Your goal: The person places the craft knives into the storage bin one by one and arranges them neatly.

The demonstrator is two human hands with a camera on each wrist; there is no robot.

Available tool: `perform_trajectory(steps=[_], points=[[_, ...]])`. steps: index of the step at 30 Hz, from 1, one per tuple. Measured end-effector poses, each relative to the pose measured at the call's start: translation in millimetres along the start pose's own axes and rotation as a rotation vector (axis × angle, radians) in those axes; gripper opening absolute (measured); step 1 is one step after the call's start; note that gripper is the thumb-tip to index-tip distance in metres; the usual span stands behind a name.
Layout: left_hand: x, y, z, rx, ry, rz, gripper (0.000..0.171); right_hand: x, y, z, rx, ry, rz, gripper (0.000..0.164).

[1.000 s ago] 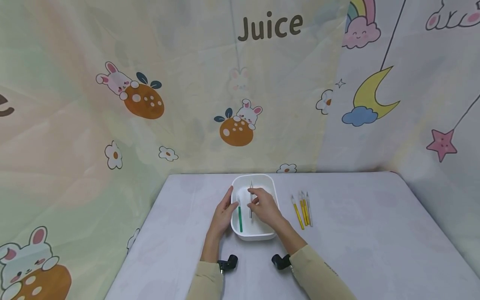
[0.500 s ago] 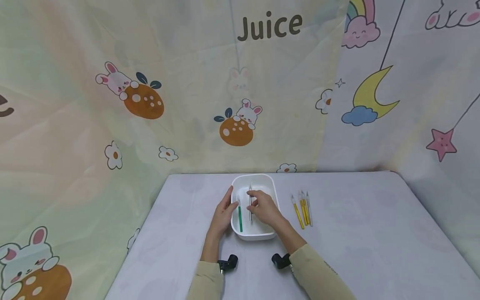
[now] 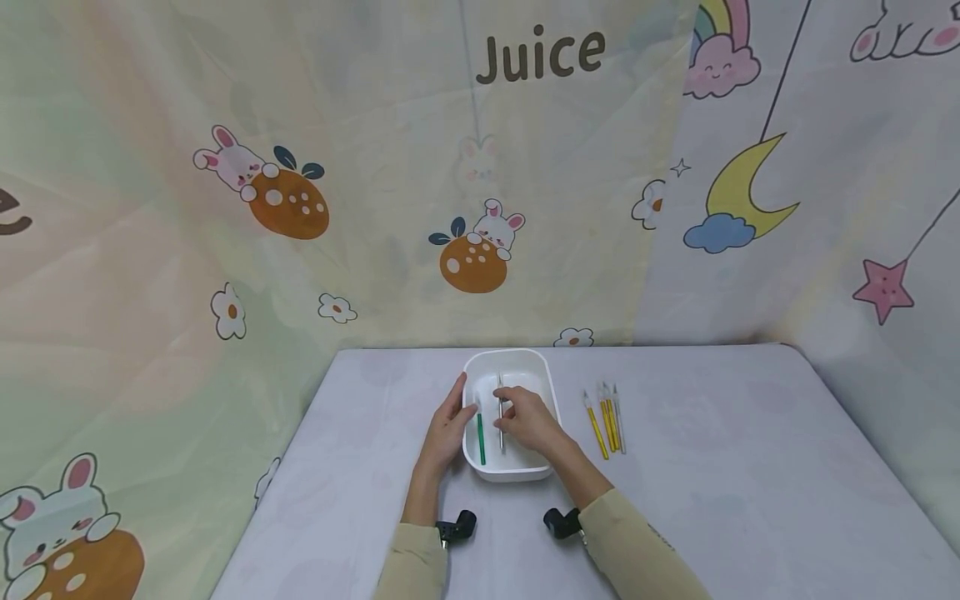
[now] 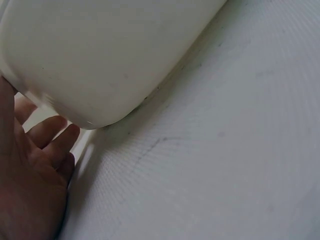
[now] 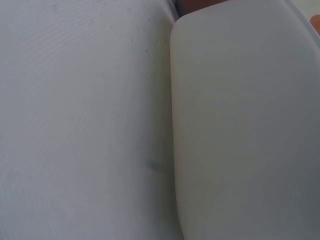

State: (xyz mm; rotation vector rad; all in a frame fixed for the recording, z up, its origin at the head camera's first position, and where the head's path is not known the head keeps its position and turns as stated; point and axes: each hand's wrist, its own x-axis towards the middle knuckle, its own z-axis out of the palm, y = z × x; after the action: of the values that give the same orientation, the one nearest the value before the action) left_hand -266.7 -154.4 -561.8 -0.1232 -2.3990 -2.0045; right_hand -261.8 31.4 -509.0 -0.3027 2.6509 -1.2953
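A white plastic tray (image 3: 517, 473) stands near the table's far edge. My left hand (image 3: 444, 433) holds its left side, thumb over the rim; in the left wrist view, the fingers (image 4: 55, 132) lie against the tray's outer wall. Over the tray's middle, my right hand (image 3: 528, 418) pinches a slim silver pen-like stick (image 3: 501, 437), pointing away from me. Beside it in the tray, at the left, is a green pen-like stick (image 3: 482, 437) with a pale end. In the right wrist view the tray wall (image 5: 240, 120) hides most of the right hand.
Several gold pen-like sticks (image 3: 596, 429) with pale pointed ends lie on the table (image 3: 712, 475) right of the tray, with a silver one (image 3: 619, 425) alongside. A printed cloth backdrop (image 3: 390, 167) rises behind the table.
My right hand has drawn slightly nearer to me, and the silver stick has slid the same way within the tray. The left hand and the tray have stayed put.
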Motion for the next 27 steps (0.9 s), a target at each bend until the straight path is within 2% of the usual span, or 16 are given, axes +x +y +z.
perform_trajectory(steps=[8,20,27], points=[[-0.7,0.3,-0.6,-0.017,-0.008,0.015,0.061,2.2,2.4,0.7,-0.05,-0.001,-0.061,0.054],[-0.3,-0.2,-1.2,-0.043,-0.013,0.018,0.06,2.1,3.3,2.2,-0.057,-0.04,-0.037,0.054],[-0.2,-1.0,-1.5,-0.048,-0.015,0.024,0.061,2.8,5.5,3.3,-0.07,-0.073,-0.056,0.055]])
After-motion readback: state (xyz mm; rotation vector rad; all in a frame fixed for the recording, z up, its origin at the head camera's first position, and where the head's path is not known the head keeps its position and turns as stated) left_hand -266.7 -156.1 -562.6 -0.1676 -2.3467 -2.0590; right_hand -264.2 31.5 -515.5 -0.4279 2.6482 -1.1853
